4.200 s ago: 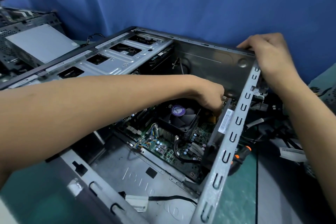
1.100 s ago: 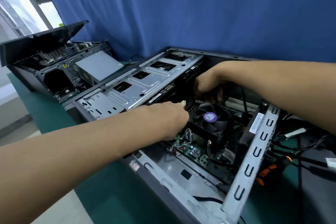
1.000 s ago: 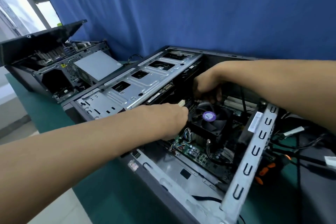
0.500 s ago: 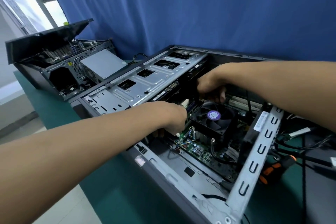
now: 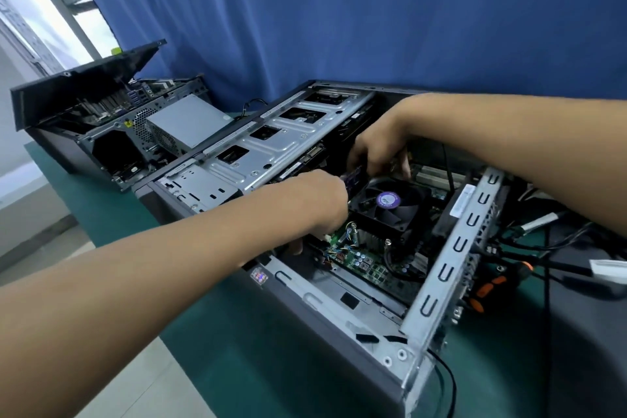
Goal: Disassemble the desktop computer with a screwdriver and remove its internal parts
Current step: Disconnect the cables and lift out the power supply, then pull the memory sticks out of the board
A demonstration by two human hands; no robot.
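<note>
As the memory module (image 5: 353, 178) rises, left hand (image 5: 317, 205) and right hand (image 5: 376, 146) pinch its ends.

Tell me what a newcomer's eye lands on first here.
The left hand and right hand meet inside the open computer case at centre, beside the black fan with its purple sticker. Behind-left sits a second opened computer before a blue curtain.

Left hand (image 5: 322, 202) bare; right hand (image 5: 378, 144) bare; both forearms (image 5: 176, 265) bare.
</note>
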